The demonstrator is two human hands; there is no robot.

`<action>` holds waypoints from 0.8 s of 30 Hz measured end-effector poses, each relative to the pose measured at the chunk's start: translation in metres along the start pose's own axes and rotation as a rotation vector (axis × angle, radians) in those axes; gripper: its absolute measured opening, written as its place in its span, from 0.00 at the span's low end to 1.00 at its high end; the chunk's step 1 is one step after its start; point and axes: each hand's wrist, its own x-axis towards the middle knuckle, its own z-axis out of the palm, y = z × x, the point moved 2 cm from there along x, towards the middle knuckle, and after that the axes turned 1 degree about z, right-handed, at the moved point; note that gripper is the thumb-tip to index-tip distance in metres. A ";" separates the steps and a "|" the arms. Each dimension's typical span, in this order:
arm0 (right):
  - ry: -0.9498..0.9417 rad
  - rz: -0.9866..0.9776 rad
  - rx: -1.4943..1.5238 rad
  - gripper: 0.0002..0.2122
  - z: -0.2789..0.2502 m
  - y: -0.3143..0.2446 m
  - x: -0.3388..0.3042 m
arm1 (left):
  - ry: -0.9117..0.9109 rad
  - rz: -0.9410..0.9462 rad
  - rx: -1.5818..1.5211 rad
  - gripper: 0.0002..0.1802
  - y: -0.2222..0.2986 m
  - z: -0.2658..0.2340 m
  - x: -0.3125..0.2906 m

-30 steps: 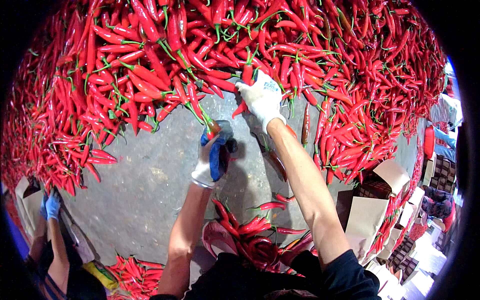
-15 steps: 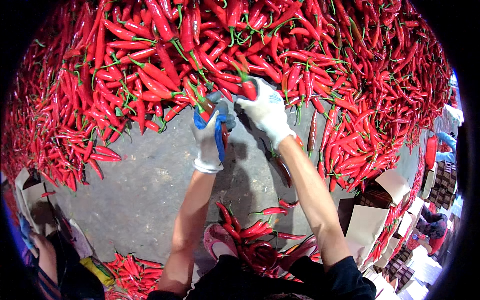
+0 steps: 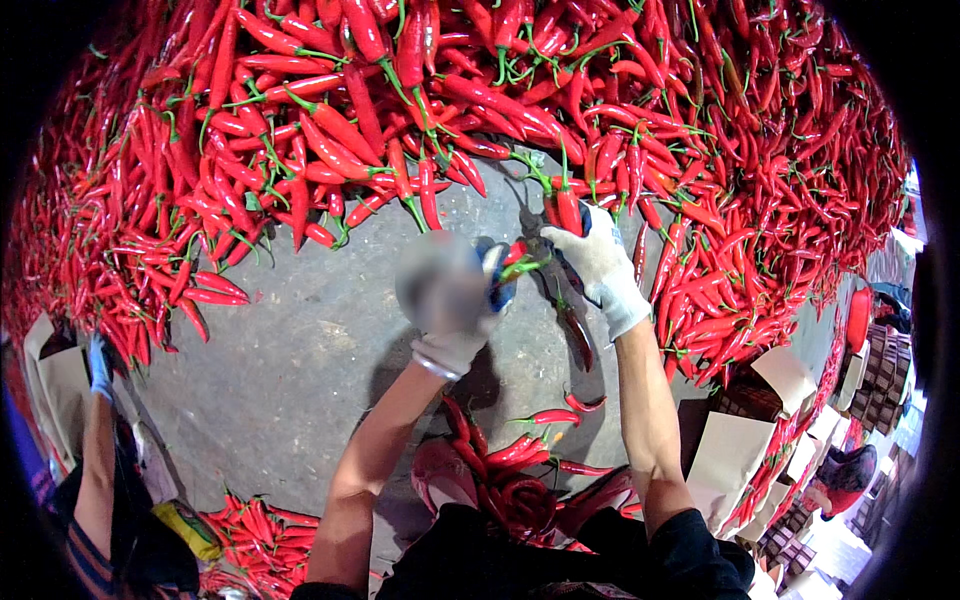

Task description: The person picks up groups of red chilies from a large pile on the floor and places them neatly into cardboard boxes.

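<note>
My left hand (image 3: 455, 315), in a white and blue glove, is closed over the grey floor (image 3: 270, 380). Red chili peppers (image 3: 516, 252) with green stems stick out of its right side; a blur hides part of the hand. To its right, my right hand (image 3: 606, 268), gloved in white, grips red chili peppers (image 3: 568, 212) at the edge of the big heap, stems pointing away from me. Below that hand, a dark red chili (image 3: 577, 335) lies on the floor.
A large heap of red chilies (image 3: 330, 140) curves across the far side. More chilies (image 3: 515, 455) lie near my feet, and a smaller pile (image 3: 262, 545) at lower left. Cardboard boxes (image 3: 728, 455) stand at right. A co-worker's blue-gloved hand (image 3: 100, 365) is beside a box at left.
My left hand has drawn back toward me, and my right hand has shifted right and slightly nearer. They are farther apart. The co-worker's hand at left has reached forward.
</note>
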 end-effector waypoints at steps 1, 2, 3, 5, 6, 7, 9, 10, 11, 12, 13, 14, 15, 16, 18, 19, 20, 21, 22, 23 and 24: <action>0.011 -0.072 -0.036 0.24 -0.006 -0.012 -0.007 | 0.119 0.225 0.173 0.20 0.004 -0.003 0.003; 0.072 -0.077 -0.178 0.24 -0.006 -0.015 -0.010 | 0.018 0.183 0.270 0.21 0.005 0.000 0.008; 0.134 -0.083 -0.318 0.24 -0.007 -0.017 -0.013 | -0.083 0.139 0.366 0.21 0.007 0.002 0.013; 0.173 -0.019 -0.464 0.24 -0.026 0.038 -0.018 | -0.118 0.183 0.229 0.21 0.017 0.025 0.016; 0.128 -0.018 -0.351 0.25 -0.027 0.022 -0.024 | -0.141 0.170 0.269 0.20 0.001 -0.007 0.011; 0.199 0.035 -0.258 0.23 -0.037 0.049 -0.036 | -0.186 0.200 0.195 0.20 0.003 0.010 0.007; 0.197 0.210 0.112 0.20 -0.039 0.035 -0.053 | -0.183 0.063 0.022 0.20 -0.020 -0.027 -0.012; 0.175 0.128 0.314 0.19 -0.030 0.029 -0.057 | -0.010 0.143 -0.090 0.20 -0.034 -0.041 -0.020; 0.155 0.056 0.508 0.18 -0.021 0.015 -0.058 | 0.157 0.229 -0.211 0.19 -0.041 -0.049 -0.025; 0.186 -0.032 0.306 0.17 -0.013 -0.003 -0.062 | 0.240 0.037 -0.541 0.15 -0.050 -0.050 -0.028; 0.082 -0.100 0.445 0.19 0.007 0.002 -0.048 | 0.316 -0.148 -0.884 0.12 -0.049 -0.055 -0.025; -0.047 -0.180 0.374 0.22 0.016 -0.036 -0.038 | 0.311 -0.267 -1.146 0.11 -0.055 -0.057 -0.026; -0.164 -0.272 0.309 0.24 0.019 -0.077 -0.028 | 0.341 -0.388 -1.409 0.12 -0.058 -0.063 -0.024; -0.066 -0.398 0.230 0.24 0.038 -0.096 -0.012 | 0.295 -0.418 -1.599 0.14 -0.066 -0.074 -0.016; -0.009 -0.287 0.230 0.22 0.060 -0.138 0.024 | 0.284 -0.576 -1.738 0.16 -0.067 -0.089 0.002; -0.016 -0.255 0.252 0.21 0.062 -0.162 0.030 | 0.300 -0.666 -1.792 0.18 -0.072 -0.099 0.007; -0.019 -0.255 0.261 0.21 0.068 -0.166 0.044 | 0.298 -0.635 -1.628 0.18 -0.072 -0.101 0.012; -0.020 -0.254 0.270 0.21 0.075 -0.165 0.060 | 0.276 -0.575 -1.547 0.14 -0.079 -0.097 0.022; -0.115 -0.251 0.396 0.21 0.091 -0.167 0.074 | 0.280 -0.523 -1.434 0.11 -0.090 -0.107 0.026; -0.184 -0.219 0.480 0.21 0.100 -0.148 0.090 | 0.262 -0.532 -1.477 0.12 -0.088 -0.094 0.038; -0.254 -0.240 0.529 0.23 0.110 -0.143 0.096 | 0.272 -0.553 -1.480 0.17 -0.093 -0.098 0.043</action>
